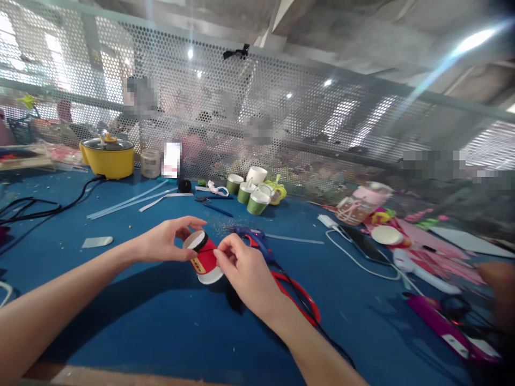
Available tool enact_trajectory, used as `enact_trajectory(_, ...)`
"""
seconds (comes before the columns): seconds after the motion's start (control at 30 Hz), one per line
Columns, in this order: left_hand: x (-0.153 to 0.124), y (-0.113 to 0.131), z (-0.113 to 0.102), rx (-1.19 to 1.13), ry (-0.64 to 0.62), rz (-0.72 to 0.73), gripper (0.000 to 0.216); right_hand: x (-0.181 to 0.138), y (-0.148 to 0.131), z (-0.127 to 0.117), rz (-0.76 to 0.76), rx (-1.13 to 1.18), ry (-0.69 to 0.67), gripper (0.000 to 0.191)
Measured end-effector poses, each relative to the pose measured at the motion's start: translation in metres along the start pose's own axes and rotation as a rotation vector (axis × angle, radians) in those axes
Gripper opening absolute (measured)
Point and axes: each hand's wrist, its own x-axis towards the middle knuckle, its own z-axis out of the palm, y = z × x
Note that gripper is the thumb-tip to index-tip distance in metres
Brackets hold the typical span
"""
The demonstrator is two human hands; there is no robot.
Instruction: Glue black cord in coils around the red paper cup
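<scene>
A small red paper cup (207, 262) with a white rim and a pale label is tilted over the blue table. A black ribbon (200, 242) runs round its narrower end. My left hand (169, 238) grips that end, thumb in front and fingers behind. At the cup's right side, my right hand (241, 262) pinches what looks like a thin stretch of the ribbon. Below the right hand lies a dark loose piece (234, 299), partly hidden. Just beyond the right hand rests a blue glue gun (257, 241).
Green-and-white paper cups (257, 201), pliers (215, 205) and clear glue sticks (129, 201) lie farther back. A yellow electric pot (108, 161) stands at the back left. To the right are a phone (364, 244), cables and a purple power strip (450, 327). Another person's blurred hand (499, 284) shows at the right edge.
</scene>
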Motion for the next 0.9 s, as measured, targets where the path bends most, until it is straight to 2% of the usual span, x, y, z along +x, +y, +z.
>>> enact_trajectory(0.3,-0.0015,0.0042,0.0032,0.034,-0.026,0.022,0.056,0.0044,0.0,-0.0035,-0.133,-0.076,0.05,0.01)
enact_trajectory(0.9,-0.0021,0.0011,0.0038,-0.087,-0.136,0.058,0.055,0.0039,0.0031,-0.001,-0.117,-0.069,-0.017,0.011)
